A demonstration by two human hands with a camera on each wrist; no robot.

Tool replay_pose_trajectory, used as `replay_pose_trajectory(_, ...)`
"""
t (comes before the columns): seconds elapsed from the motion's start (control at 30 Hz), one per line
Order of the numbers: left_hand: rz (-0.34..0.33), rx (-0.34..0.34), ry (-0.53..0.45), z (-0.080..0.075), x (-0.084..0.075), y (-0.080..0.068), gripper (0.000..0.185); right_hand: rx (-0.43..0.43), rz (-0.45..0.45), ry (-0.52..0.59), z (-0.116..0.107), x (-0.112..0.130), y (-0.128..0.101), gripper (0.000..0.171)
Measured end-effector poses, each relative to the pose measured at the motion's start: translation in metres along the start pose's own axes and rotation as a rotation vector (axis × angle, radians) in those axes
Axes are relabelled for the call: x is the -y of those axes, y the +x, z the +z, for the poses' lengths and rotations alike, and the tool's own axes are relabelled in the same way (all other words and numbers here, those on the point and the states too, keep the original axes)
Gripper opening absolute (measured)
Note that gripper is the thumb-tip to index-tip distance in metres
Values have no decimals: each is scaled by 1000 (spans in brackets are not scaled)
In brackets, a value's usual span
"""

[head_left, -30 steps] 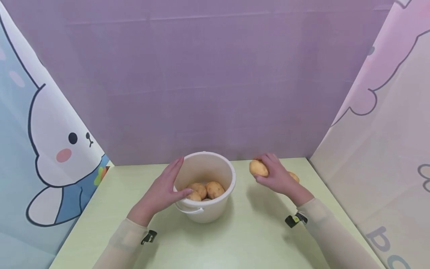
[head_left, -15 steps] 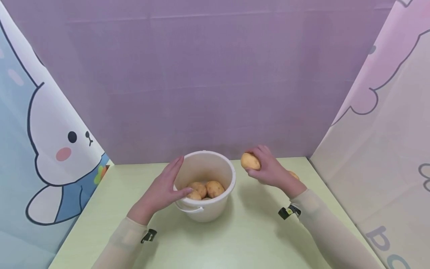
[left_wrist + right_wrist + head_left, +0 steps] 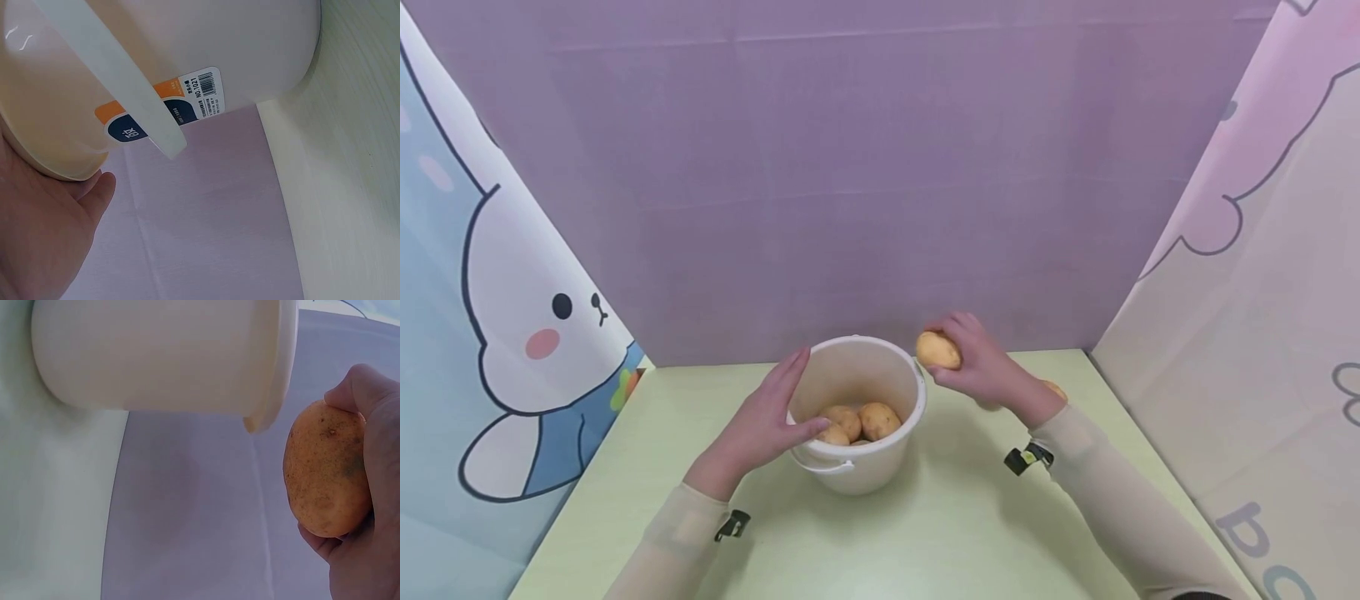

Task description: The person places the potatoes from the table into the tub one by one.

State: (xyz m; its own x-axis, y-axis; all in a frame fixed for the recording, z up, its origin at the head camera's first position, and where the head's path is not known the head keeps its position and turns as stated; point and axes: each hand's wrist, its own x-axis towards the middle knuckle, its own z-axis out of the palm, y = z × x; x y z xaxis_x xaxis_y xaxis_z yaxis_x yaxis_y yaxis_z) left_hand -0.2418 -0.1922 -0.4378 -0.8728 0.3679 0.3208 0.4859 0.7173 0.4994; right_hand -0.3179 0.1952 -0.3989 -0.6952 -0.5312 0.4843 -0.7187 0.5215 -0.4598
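A white bucket (image 3: 880, 467) with a white handle (image 3: 835, 469) stands on the table, several potatoes (image 3: 878, 422) at its bottom. My left hand (image 3: 765, 423) holds the bucket at its left rim, thumb reaching over the near edge and fingers along the outside. In the left wrist view the hand (image 3: 44, 219) meets the rim, beside a label (image 3: 197, 94) on the wall. Just right of the rim, my right hand (image 3: 981, 364) grips a potato (image 3: 938, 350) above the table. The right wrist view shows this brown-spotted potato (image 3: 328, 472) between thumb and fingers, apart from the bucket (image 3: 156, 356).
Another potato (image 3: 1055, 389) lies on the table behind the right forearm, mostly hidden. Part of one more (image 3: 988, 407) shows under the right hand. A purple cloth wall (image 3: 880, 183) closes off the back of the pale green table (image 3: 850, 550); printed cloths (image 3: 1262, 350) flank both sides.
My right hand has carried its potato left and slightly upward, from well right of the bucket to beside its rim. The left hand and bucket stay in place.
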Motion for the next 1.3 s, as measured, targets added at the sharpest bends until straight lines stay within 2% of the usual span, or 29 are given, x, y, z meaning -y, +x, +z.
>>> replay_pose_trajectory(0.53,3,1,-1,1,1,-1,115,52,3,76,12,11,26,54)
replay_pose_trajectory(0.83,1,0,3,1,0,-1,115,81,-55,97,20,19,40,52)
replay_pose_trajectory(1.1,5,-1,6,0,0,-1,115,107,-142,50,29,26,56,51)
replay_pose_trajectory(1.3,-2,6,8,1,0,0,113,137,-174,26,33,29,65,52)
